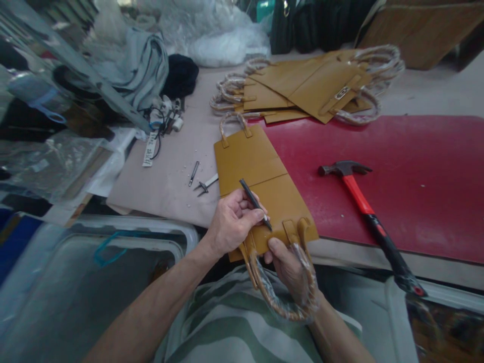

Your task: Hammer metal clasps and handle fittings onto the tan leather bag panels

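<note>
A mustard-yellow leather bag panel (251, 156) with looped handles at both ends lies across the table edge in front of me. My left hand (236, 217) is closed around a slim black pen-like tool (249, 194), whose tip is at the leather near the handle tabs. At the panel's near edge, my right hand (289, 262) pinches the leather between the two handle ends, thumb on top and fingers partly hidden beneath. The plastic-wrapped near handle (293, 315) hangs over my right hand and wrist.
A red-handled hammer (357, 194) rests on a red mat (423, 171) at right. Similar yellow panels (302, 83) are stacked behind. Calipers (206, 185) and a small blade-like tool (194, 173) lie left. Lower left stands a plastic bin (181, 227).
</note>
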The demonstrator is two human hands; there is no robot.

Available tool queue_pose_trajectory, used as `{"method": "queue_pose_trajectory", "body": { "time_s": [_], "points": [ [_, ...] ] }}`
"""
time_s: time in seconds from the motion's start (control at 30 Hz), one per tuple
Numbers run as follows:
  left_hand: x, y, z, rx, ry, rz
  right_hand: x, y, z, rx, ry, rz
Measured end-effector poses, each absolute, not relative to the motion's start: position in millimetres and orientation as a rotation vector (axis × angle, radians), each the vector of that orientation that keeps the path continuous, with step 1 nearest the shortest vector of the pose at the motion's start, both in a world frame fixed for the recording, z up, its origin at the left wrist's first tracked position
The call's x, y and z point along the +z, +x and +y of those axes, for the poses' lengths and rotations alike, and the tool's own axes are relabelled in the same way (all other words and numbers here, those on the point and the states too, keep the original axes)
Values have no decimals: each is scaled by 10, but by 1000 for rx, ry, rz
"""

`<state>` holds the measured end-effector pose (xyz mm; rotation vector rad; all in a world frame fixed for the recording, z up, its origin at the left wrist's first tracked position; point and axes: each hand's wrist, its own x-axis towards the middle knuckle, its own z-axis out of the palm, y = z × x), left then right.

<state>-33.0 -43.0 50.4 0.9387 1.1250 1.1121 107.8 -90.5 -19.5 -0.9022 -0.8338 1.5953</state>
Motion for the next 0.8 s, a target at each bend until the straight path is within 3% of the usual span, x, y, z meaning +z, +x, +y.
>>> {"method": "queue_pose_trajectory", "body": {
  "time_s": [0.8],
  "points": [
    [556, -262, -245, 1185, 1658, 1204, -104, 982, -635, 1596, -937, -742]
  ]
}}
